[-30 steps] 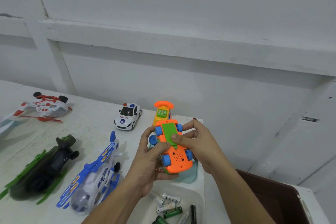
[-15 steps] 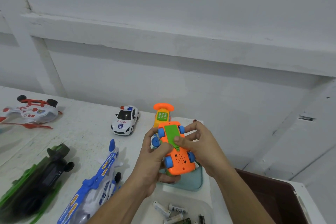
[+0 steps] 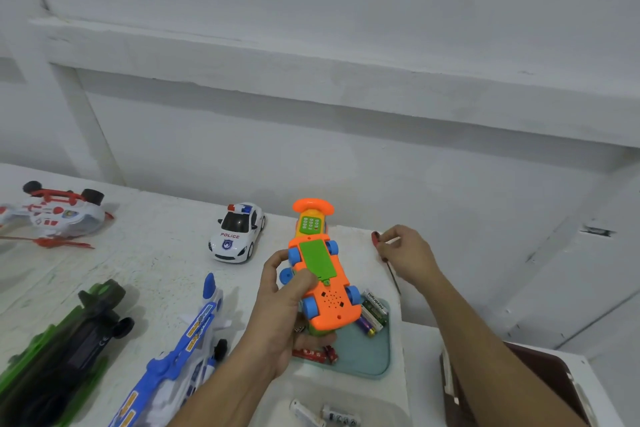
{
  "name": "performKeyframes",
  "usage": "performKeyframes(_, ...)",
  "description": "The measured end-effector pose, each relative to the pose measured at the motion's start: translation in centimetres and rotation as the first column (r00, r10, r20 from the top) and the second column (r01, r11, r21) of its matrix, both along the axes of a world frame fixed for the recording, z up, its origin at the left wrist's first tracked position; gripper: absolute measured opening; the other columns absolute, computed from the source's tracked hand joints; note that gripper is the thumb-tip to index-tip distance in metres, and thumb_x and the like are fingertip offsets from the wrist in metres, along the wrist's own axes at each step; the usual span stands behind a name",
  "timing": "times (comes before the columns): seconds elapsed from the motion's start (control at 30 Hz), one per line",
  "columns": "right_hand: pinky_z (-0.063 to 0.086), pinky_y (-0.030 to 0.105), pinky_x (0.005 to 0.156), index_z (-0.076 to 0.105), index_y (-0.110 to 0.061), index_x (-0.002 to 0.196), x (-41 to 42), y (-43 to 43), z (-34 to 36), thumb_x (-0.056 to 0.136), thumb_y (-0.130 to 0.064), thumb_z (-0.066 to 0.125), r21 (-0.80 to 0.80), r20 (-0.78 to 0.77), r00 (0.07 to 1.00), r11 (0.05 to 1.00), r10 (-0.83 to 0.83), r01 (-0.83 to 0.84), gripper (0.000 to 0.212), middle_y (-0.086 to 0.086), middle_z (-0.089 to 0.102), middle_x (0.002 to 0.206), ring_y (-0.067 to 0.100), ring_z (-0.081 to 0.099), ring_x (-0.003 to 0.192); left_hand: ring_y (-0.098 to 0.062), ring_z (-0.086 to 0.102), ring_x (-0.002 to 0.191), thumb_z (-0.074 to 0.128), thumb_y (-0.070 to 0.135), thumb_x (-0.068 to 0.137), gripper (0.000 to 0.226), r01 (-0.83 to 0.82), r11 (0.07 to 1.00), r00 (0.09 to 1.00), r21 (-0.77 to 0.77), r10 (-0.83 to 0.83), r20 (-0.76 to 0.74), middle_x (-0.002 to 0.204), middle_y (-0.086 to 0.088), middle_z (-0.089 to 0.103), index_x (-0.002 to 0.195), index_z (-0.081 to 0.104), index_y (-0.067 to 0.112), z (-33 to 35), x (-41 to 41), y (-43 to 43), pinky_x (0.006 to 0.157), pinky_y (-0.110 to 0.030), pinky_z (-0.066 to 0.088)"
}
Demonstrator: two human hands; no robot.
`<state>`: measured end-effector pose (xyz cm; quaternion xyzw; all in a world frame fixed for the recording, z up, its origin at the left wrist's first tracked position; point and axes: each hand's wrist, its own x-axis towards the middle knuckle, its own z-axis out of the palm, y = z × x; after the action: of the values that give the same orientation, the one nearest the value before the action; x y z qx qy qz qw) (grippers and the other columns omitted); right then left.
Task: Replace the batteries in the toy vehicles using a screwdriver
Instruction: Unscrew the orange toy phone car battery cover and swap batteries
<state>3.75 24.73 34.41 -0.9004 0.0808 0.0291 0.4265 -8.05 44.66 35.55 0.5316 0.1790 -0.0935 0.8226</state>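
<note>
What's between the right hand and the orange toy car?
In the head view, only bare white table separates the orange toy car from the right hand, which pinches the red-handled screwdriver.

Looks forward and down from head height, wide-angle, close over a white table [image 3: 149,263], facing a white wall [image 3: 346,163]; fills the lower half with tabletop, the upper half with wall, bowing lines near the edges.

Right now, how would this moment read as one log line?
left hand: holds orange toy car, underside up | right hand: pinches screwdriver | green battery cover: in place
</note>
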Motion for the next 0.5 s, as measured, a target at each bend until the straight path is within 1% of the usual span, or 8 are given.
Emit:
performKeyframes(0.07,0.045,0.031,0.072,0.058,-0.017,0.116,1.6,-0.5,-1.3,0.093,-0.025,0.058,-0.219,-0.02,0.998,0.974,0.058,-0.061,0.024,0.012,0.067,0.108,0.025,0.061,0.089,-0.04,0.07,0.068,0.058,0.012,0.094,0.037,-0.005,1.0,1.0,-0.006,0.005,-0.012,0.104,-0.021,0.07,0.117,0.051,0.04,-0.1,0.1,0.1,0.051,-0.044,0.056)
performKeyframes(0.13,0.048,0.034,0.077,0.045,-0.014,0.136,2.7,-0.6,-2.0,0.093,-0.022,0.056,-0.372,-0.114,0.984,0.912,0.14,-0.173,0.046,0.015,0.06,0.122,0.028,0.059,0.1,-0.04,0.071,0.068,0.059,0.013,0.093,0.038,-0.012,1.0,1.0,-0.001,0.012,-0.02,0.105,-0.021,0.069,0.118,0.051,0.04,-0.1,0.3,0.2,0.051,-0.044,0.056)
performKeyframes(0.23,0.052,0.038,0.068,0.037,-0.013,0.138,3.5,0.0,-2.7,0.089,-0.013,0.052,-0.472,-0.21,0.956,0.835,0.205,-0.283,0.051,0.016,0.057,0.115,0.03,0.058,0.091,-0.038,0.071,0.068,0.059,0.013,0.093,0.038,-0.017,1.0,1.0,0.0,0.017,-0.026,0.105,-0.02,0.069,0.118,0.051,0.04,-0.2,0.5,0.3,0.051,-0.043,0.055)
performKeyframes(0.3,0.053,0.041,0.071,0.036,-0.013,0.137,3.8,0.1,-3.0,0.089,-0.005,0.045,-0.487,-0.213,0.955,0.825,0.205,-0.286,0.05,0.016,0.055,0.108,0.03,0.057,0.085,-0.037,0.072,0.068,0.06,0.013,0.093,0.038,-0.014,1.0,0.999,0.0,0.014,-0.032,0.104,-0.02,0.069,0.118,0.051,0.04,-0.2,0.6,0.2,0.051,-0.042,0.055)
performKeyframes(0.37,0.053,0.043,0.077,0.034,-0.014,0.138,3.8,0.2,-2.8,0.09,-0.001,0.042,-0.495,-0.222,0.952,0.817,0.212,-0.297,0.051,0.017,0.056,0.109,0.031,0.058,0.086,-0.036,0.071,0.067,0.06,0.013,0.092,0.038,-0.014,1.0,0.999,-0.002,0.014,-0.036,0.105,-0.02,0.069,0.117,0.051,0.04,-0.1,0.6,0.2,0.05,-0.04,0.055)
performKeyframes(0.4,0.054,0.044,0.079,0.032,-0.016,0.141,3.8,0.3,-2.3,0.091,-0.001,0.042,-0.475,-0.218,0.955,0.833,0.202,-0.285,0.053,0.018,0.058,0.11,0.032,0.06,0.089,-0.036,0.071,0.066,0.06,0.013,0.092,0.038,-0.016,1.0,0.999,-0.003,0.016,-0.037,0.104,-0.02,0.069,0.117,0.051,0.04,-0.1,0.6,0.2,0.05,-0.04,0.055)
performKeyframes(0.43,0.057,0.044,0.076,0.029,-0.019,0.144,3.6,0.5,-1.6,0.093,-0.001,0.043,-0.387,-0.198,0.965,0.89,0.173,-0.239,0.056,0.018,0.059,0.108,0.033,0.064,0.086,-0.036,0.071,0.065,0.06,0.013,0.092,0.037,-0.017,1.0,0.999,-0.006,0.017,-0.037,0.103,-0.02,0.069,0.116,0.051,0.04,-0.1,0.6,0.2,0.049,-0.04,0.055)
performKeyframes(0.5,0.06,0.041,0.062,0.022,-0.025,0.149,3.0,0.8,0.4,0.095,0.0,0.048,-0.019,-0.152,0.983,0.995,0.099,-0.103,0.065,0.014,0.058,0.099,0.03,0.069,0.069,-0.035,0.071,0.065,0.06,0.013,0.092,0.037,-0.016,1.0,0.999,-0.009,0.015,-0.032,0.102,-0.019,0.07,0.116,0.052,0.039,0.0,0.6,0.3,0.049,-0.04,0.055)
